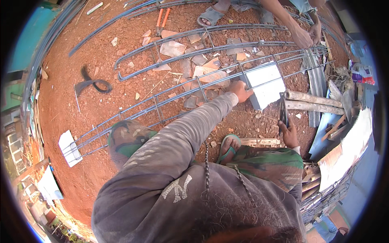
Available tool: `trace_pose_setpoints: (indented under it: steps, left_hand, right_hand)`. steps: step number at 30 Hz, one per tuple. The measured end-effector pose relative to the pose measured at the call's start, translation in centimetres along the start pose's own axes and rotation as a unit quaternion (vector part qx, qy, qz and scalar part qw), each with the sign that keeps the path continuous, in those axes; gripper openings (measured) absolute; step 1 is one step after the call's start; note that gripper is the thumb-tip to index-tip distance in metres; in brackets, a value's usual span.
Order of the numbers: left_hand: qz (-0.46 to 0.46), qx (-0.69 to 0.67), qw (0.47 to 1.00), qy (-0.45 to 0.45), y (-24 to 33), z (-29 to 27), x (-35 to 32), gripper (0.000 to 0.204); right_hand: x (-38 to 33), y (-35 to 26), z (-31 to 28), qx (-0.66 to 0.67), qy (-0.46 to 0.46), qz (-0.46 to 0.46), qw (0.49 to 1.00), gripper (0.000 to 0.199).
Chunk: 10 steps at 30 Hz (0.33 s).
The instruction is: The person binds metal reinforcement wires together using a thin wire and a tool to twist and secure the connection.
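My left hand (242,91) reaches across to a long rebar cage (158,109), its fingers closed beside the near bars. What they grip is hidden; a white-faced block (265,85) under the cage's right part is right beside them. In my right hand (289,134) is a pair of dark pincers (283,108), held upright with the jaws by the block's near right corner. The cage slants from a white slab (70,148) at the far left up to the right. Another person's hands (306,37) are at the cage's far right end.
A second rebar frame (202,48) lies beyond, over broken tiles (173,48). Orange-handled cutters (163,19) and a coil of dark wire (101,86) rest on red soil. Two wooden poles (314,106) and corrugated sheet (317,87) lie at right. Long bars (38,60) run along the left.
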<state>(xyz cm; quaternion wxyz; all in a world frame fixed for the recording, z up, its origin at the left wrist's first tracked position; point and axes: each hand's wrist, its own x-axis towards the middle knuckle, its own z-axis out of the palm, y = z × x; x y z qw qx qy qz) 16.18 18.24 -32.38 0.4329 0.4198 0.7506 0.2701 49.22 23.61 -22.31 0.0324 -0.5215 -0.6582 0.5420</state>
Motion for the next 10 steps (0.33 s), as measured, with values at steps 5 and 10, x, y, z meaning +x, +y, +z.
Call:
trace_pose_setpoints:
  steps: [5,10]
  left_hand:
    - [0.025,-0.005,0.999,0.021,0.0,0.4,0.0,0.055]
    - [0.023,0.024,0.999,-0.002,-0.2,0.0,-0.1,0.057]
  right_hand:
    - [8.4,-4.2,3.3,-0.296,0.179,-0.241,0.907,0.061]
    - [12.5,-4.7,6.3,-0.487,0.112,-0.203,0.842,0.081]
